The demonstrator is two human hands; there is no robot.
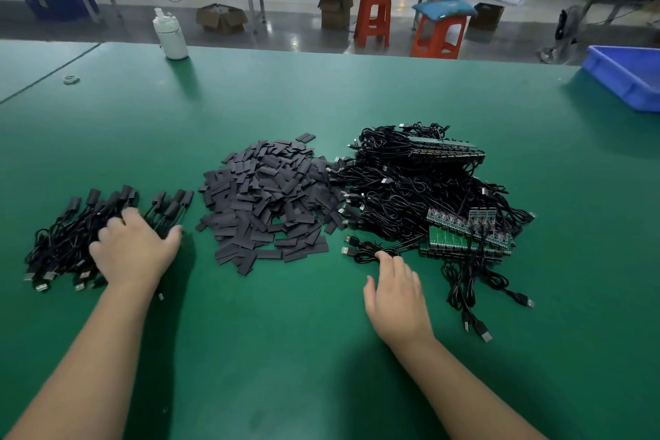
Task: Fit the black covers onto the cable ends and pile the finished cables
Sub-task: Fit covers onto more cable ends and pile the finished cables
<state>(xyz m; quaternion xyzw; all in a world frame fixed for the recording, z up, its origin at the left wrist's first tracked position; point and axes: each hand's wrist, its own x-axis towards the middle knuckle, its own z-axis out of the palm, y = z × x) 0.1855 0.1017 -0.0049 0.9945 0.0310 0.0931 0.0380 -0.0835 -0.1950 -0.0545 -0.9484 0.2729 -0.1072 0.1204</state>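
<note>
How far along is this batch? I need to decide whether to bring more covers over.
Done: a small pile of covered cables lies at the left, with the left hand resting on it. In hand: the right hand reaches a loose cable at the edge of the uncovered heap. Left: that heap, with green boards attached, looks much bigger, and the black covers are still plentiful.

Two hands (134,254), three heaps — finished cables (71,236), black covers (271,204), bare cables (410,182) — one bottle (171,34), one blue bin (628,77).
</note>
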